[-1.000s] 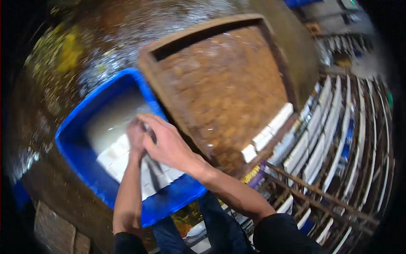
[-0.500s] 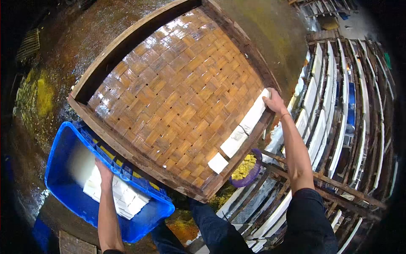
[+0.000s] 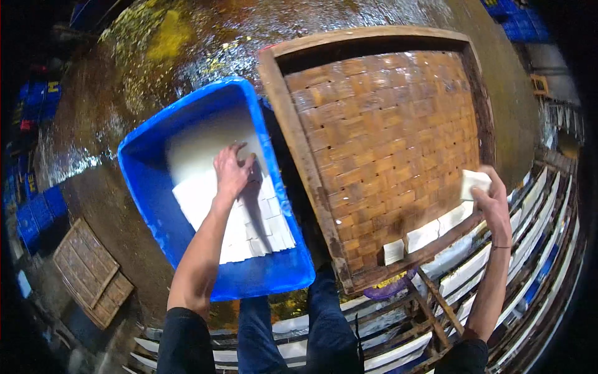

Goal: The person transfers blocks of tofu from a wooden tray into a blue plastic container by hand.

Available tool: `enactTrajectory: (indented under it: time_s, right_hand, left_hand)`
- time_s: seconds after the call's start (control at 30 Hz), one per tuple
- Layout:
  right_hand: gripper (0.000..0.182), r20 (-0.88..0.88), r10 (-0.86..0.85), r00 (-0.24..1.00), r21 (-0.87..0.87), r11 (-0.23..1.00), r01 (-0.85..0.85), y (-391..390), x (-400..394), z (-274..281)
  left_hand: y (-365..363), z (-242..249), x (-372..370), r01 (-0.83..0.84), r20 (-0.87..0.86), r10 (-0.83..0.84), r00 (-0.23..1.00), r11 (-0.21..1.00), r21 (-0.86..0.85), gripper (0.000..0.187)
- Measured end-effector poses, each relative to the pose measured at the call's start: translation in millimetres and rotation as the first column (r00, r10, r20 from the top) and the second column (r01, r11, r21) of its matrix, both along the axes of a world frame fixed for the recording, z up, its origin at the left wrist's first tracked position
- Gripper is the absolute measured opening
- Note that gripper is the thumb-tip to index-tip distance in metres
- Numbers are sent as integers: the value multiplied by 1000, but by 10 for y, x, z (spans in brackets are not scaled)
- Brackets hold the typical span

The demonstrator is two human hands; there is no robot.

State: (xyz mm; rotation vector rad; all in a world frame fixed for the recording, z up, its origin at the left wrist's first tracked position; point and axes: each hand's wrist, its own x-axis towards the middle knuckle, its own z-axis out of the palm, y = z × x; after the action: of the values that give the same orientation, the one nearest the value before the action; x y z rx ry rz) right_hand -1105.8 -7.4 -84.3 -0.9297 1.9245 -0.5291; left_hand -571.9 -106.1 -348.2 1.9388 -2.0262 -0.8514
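Observation:
My right hand (image 3: 493, 198) grips a white tofu block (image 3: 474, 185) at the right side of a wooden-framed woven bamboo tray (image 3: 386, 137). Along the tray's near edge lies a row of white tofu pieces (image 3: 436, 232), with one small piece (image 3: 393, 252) at its left end. Over a blue plastic tub (image 3: 249, 280) hovers my left hand (image 3: 232, 171), its fingers apart and curved, with nothing visible in them. Beneath it, cut tofu blocks (image 3: 249, 230) sit packed in rows, partly in cloudy liquid (image 3: 199, 140).
Below and right of the tray, wooden racks hold long white-edged boards (image 3: 529, 240). A purple basket (image 3: 387, 290) with yellow pieces is partly hidden under the tray. Woven panels (image 3: 90, 268) lie on the wet floor at left, near blue crates (image 3: 40, 215).
My view has swung left, bringing the tub nearer the middle. My right hand now holds a tofu block up off the row's end. My left hand has risen off the blocks in the tub.

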Motion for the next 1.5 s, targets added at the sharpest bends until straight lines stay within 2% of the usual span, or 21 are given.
enactTrajectory:
  time_s: [0.07, 0.13, 0.2, 0.23, 0.3, 0.43, 0.53, 0.57, 0.67, 0.73, 0.8, 0.87, 0.93, 1.0, 1.13, 1.17, 1.23, 1.33, 1.4, 1.47, 1.5]
  right_hand:
    - [47, 111, 273, 955, -150, 955, -256, -575, 1169, 290]
    - [48, 173, 673, 719, -192, 739, -645, -1048, 2090, 238]
    - [34, -166, 867, 470, -414, 371, -831, -1391, 3014, -46]
    - [31, -206, 857, 472, -507, 319, -801, -1442, 3359, -393]
    - [22, -228, 942, 247, -61, 239, -969, -1678, 4013, -882]
    - [21, -338, 938, 69, 398, 209, -893, -1811, 4516, -1991]
    - [28, -174, 983, -53, 535, 49, -843, -1673, 4532, -2340]
    - [45, -64, 996, -69, 631, -13, -775, -1688, 4589, -2290]
    - [57, -67, 996, 63, 569, 90, -817, -1633, 4552, -1814]
    - [40, -200, 949, 244, 332, 299, -895, -1483, 4444, -1387]
    - [38, -610, 640, 468, -146, 489, -860, -1147, 4225, -1200]
    - [37, -545, 436, 716, -402, 614, -680, -904, 3670, -473]
    - [37, -532, 352, 770, -307, 768, -563, -663, 2746, -159]
    - [37, -610, 2, 792, -326, 910, -254, -151, 1705, -389]
    - [47, -754, 10, 657, 46, 998, 38, 1012, -538, -1037]
    - [53, -761, 9, 649, 34, 999, 26, 1266, -842, -1141]
    - [56, -730, 25, 683, 107, 991, 77, 1562, -1181, -1358]
    - [61, -672, 34, 739, 146, 985, 88, 1769, -1188, -1422]
    - [60, -478, -88, 874, 101, 983, 155, 1767, -1211, -1271]
    - [59, -469, -91, 879, 46, 991, 127, 1786, -1326, -1273]
    - [59, -474, -86, 877, -12, 996, 92, 1787, -1405, -1292]
  left_hand:
    - [-3, -8, -30, 7, -22, -8, 1000, 1000, -26, 48]
    - [4, 8, -120, 34, -2, -34, 999, 999, -4, 53]
    - [79, -68, -131, 120, 53, -121, 991, 992, 33, 55]
    - [187, -220, -94, 129, 66, -127, 990, 991, -37, 52]
    - [159, -124, -55, 97, -25, -97, 995, 995, 16, 47]
    - [144, -29, 102, 181, -28, -179, 983, 961, 208, 41]
    - [208, 36, 319, 207, -129, -191, 973, 970, 123, 42]
    - [268, 70, 377, 183, -124, -184, 975, 983, -17, 38]
    - [215, -42, 623, 158, -284, -207, 936, 970, -183, 35]
    - [211, -130, 740, 106, -275, -169, 947, 967, -230, 31]
    - [301, -286, 993, 196, -115, -217, 969, 966, -166, 42]
    - [390, -166, 950, 261, 178, -246, 953, 963, -63, 55]
    - [371, 1, 910, 323, 206, -330, 921, 944, 65, 62]
    - [250, 74, 892, 322, 141, -359, 923, 918, 231, 60]
    - [318, -26, 921, 389, 443, -351, 825, 921, 5, 57]
    - [324, -35, 915, 343, 306, -349, 886, 936, 74, 57]
    - [269, 25, 863, 302, 128, -339, 932, 922, 243, 55]
    - [216, 58, 835, 319, 140, -357, 923, 918, 236, 53]
    - [245, 205, 627, 368, 147, -381, 913, 924, 106, 54]
    - [301, 487, 282, 191, 6, -191, 981, 981, 21, 55]
    - [271, 445, 276, 223, 35, -222, 974, 974, -32, 55]
